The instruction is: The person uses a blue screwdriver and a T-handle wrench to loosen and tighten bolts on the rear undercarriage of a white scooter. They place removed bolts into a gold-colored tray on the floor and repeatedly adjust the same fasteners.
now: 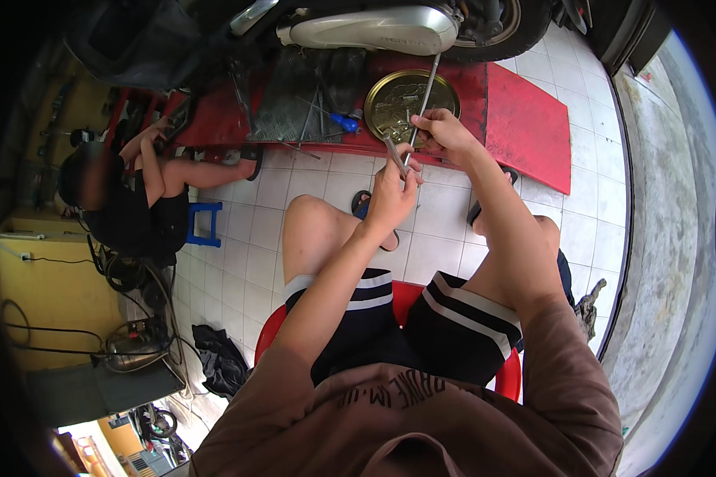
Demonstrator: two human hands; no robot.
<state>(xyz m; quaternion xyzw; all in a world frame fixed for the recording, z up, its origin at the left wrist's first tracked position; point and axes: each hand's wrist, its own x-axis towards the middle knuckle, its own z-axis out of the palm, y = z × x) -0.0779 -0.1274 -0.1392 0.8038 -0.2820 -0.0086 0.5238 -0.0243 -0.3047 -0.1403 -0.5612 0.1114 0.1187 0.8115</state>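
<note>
A long, thin metal T-handle wrench [430, 89] slants from the lower edge of the silver engine cover [374, 30] down toward me. My left hand [392, 195] is closed round the crossbar at its near end. Higher up, the fingers of my right hand [447, 131] pinch the shaft. Behind the shaft, a round gold-coloured tray [371, 94] holds several small metal parts, too small to name. It rests on the red work platform [473, 87]. Whether the wrench's far tip sits on a bolt is hidden at the cover's edge.
A blue-handled screwdriver [344, 122] and several long tools lie on a dark ribbed mat [282, 99] left of the tray. A motorcycle wheel [505, 28] stands behind. At left, another person [127, 199] sits near a blue stool [204, 224]. A red ramp [529, 127] slopes right.
</note>
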